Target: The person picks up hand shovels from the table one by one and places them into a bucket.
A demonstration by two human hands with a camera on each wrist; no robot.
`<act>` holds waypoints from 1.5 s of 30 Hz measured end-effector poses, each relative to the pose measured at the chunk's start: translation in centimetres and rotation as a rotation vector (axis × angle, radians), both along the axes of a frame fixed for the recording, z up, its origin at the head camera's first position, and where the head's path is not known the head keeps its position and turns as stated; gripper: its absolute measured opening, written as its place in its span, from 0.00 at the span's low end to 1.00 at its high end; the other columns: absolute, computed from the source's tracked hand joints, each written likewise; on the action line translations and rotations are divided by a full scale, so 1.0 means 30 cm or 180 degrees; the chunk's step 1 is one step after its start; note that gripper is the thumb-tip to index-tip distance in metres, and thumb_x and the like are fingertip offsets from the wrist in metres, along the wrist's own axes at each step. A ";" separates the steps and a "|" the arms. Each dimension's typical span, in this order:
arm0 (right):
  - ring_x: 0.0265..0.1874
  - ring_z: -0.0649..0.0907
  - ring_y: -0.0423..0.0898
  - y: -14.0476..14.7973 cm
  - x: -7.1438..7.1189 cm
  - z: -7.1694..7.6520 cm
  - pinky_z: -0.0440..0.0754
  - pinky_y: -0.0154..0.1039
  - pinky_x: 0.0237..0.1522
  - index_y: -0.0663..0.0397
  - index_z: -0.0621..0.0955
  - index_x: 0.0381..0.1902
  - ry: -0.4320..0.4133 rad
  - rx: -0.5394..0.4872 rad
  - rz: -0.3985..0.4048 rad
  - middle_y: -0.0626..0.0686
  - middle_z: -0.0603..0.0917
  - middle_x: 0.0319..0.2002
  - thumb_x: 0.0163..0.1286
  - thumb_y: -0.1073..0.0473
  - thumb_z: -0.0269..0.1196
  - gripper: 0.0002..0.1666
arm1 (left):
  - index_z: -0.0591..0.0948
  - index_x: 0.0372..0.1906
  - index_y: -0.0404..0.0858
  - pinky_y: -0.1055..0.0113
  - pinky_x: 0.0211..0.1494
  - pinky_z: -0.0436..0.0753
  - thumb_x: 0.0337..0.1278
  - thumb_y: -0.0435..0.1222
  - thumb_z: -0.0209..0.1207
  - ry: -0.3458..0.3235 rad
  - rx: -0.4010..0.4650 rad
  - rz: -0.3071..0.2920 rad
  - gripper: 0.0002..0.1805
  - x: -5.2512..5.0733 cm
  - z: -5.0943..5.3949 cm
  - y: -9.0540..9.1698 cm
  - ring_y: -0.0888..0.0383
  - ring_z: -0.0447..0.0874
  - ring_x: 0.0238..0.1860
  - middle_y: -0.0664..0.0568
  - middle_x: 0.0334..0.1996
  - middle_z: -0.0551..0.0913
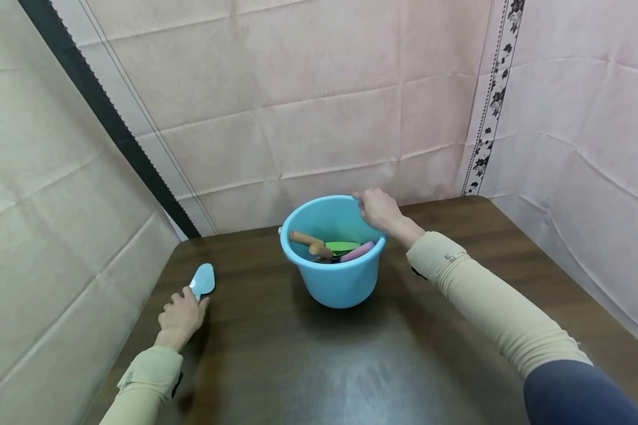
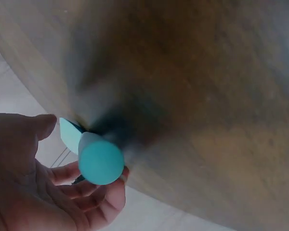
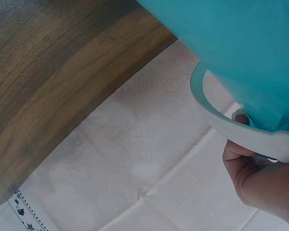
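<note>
A light-blue bucket [image 1: 340, 286] stands upright near the table's back edge. My right hand [image 1: 380, 209] grips its upper right rim. In the right wrist view, a fingertip [image 3: 241, 116] shows between the bucket wall and a pale curved band [image 3: 238, 132] at its top. At the left of the table my left hand [image 1: 183, 316] is at a small light-blue shovel [image 1: 203, 279], blade pointing away. The left wrist view has its round turquoise handle end [image 2: 101, 162] against the curled fingers [image 2: 113, 195], with the thumb apart from it.
Inside the bucket lie tools with wooden handles [image 1: 304, 238], a green piece [image 1: 341, 247] and a pink piece [image 1: 358, 251]. The dark brown wooden table [image 1: 276, 354] has a rounded back corner. Pale patterned cloth [image 1: 319, 136] hangs behind and at both sides.
</note>
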State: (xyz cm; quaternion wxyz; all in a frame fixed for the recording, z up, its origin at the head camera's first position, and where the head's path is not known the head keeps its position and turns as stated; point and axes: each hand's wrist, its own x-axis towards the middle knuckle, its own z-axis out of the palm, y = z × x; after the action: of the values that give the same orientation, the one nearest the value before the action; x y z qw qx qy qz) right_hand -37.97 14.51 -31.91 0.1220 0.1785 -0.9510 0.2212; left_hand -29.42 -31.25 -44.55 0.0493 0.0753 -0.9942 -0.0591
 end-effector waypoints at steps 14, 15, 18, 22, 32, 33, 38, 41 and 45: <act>0.33 0.77 0.51 0.000 -0.005 -0.009 0.75 0.43 0.37 0.59 0.75 0.62 -0.0024 0.0015 -0.0015 0.60 0.82 0.39 0.70 0.68 0.50 0.23 | 0.66 0.42 0.22 0.43 0.32 0.76 0.69 0.38 0.44 -0.0385 0.0127 0.0119 0.18 -0.001 -0.019 -0.019 0.31 0.80 0.33 0.25 0.34 0.76; 0.33 0.76 0.51 0.001 -0.004 -0.008 0.75 0.42 0.37 0.59 0.75 0.62 -0.0011 0.0022 -0.0017 0.59 0.82 0.38 0.70 0.68 0.50 0.23 | 0.67 0.41 0.22 0.42 0.32 0.76 0.69 0.39 0.44 -0.0337 0.0120 0.0107 0.18 -0.002 -0.020 -0.020 0.31 0.80 0.33 0.25 0.33 0.77; 0.33 0.76 0.51 0.001 -0.003 -0.008 0.76 0.43 0.37 0.59 0.76 0.61 0.0017 0.0021 -0.0026 0.60 0.82 0.39 0.70 0.68 0.50 0.23 | 0.69 0.38 0.23 0.42 0.31 0.76 0.68 0.39 0.45 -0.0171 0.0112 0.0043 0.18 -0.005 -0.022 -0.027 0.31 0.80 0.32 0.26 0.32 0.79; 0.34 0.77 0.51 0.000 -0.006 -0.010 0.78 0.45 0.39 0.59 0.77 0.61 0.0070 0.0005 -0.0018 0.60 0.84 0.42 0.70 0.68 0.50 0.22 | 0.70 0.35 0.25 0.43 0.28 0.75 0.66 0.39 0.46 -0.0053 0.0123 -0.0016 0.17 -0.006 -0.026 -0.033 0.32 0.81 0.30 0.28 0.31 0.79; 0.34 0.79 0.52 -0.002 -0.009 0.002 0.80 0.47 0.41 0.60 0.77 0.60 0.0097 0.0037 0.0008 0.62 0.84 0.43 0.71 0.67 0.49 0.22 | 0.70 0.34 0.27 0.46 0.25 0.73 0.65 0.39 0.45 0.0004 0.0182 -0.0077 0.16 -0.019 -0.018 -0.016 0.37 0.80 0.27 0.31 0.29 0.79; 0.34 0.79 0.52 -0.001 -0.009 0.004 0.80 0.47 0.41 0.60 0.77 0.59 0.0105 0.0040 0.0013 0.62 0.84 0.42 0.71 0.67 0.49 0.21 | 0.70 0.35 0.27 0.46 0.25 0.73 0.65 0.39 0.45 0.0021 0.0179 -0.0086 0.16 -0.021 -0.015 -0.011 0.37 0.80 0.27 0.31 0.29 0.79; 0.32 0.78 0.51 0.000 -0.007 0.003 0.78 0.45 0.38 0.59 0.78 0.58 0.0062 0.0005 0.0020 0.60 0.83 0.37 0.71 0.67 0.49 0.20 | 0.70 0.36 0.26 0.48 0.24 0.72 0.65 0.40 0.46 0.0068 0.0157 -0.0136 0.16 -0.027 0.006 0.014 0.40 0.79 0.25 0.32 0.27 0.78; 0.33 0.78 0.51 0.001 -0.005 -0.002 0.79 0.45 0.39 0.59 0.77 0.59 0.0035 0.0006 -0.0003 0.60 0.83 0.38 0.71 0.67 0.50 0.21 | 0.70 0.36 0.27 0.51 0.22 0.71 0.65 0.40 0.46 0.0098 0.0156 -0.0146 0.16 -0.030 0.019 0.032 0.43 0.77 0.23 0.35 0.25 0.77; 0.33 0.79 0.52 0.002 -0.006 -0.006 0.79 0.46 0.40 0.59 0.77 0.60 0.0033 0.0028 -0.0014 0.60 0.84 0.41 0.71 0.67 0.50 0.21 | 0.70 0.37 0.27 0.54 0.22 0.70 0.65 0.40 0.47 0.0096 0.0154 -0.0124 0.16 -0.039 0.028 0.054 0.47 0.74 0.22 0.39 0.24 0.74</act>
State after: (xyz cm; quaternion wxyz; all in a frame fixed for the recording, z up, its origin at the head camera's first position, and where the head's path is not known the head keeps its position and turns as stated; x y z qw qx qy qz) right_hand -38.15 14.57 -32.10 0.1267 0.1782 -0.9517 0.2157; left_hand -30.57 -29.64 -43.70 0.0613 0.0562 -0.9929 -0.0852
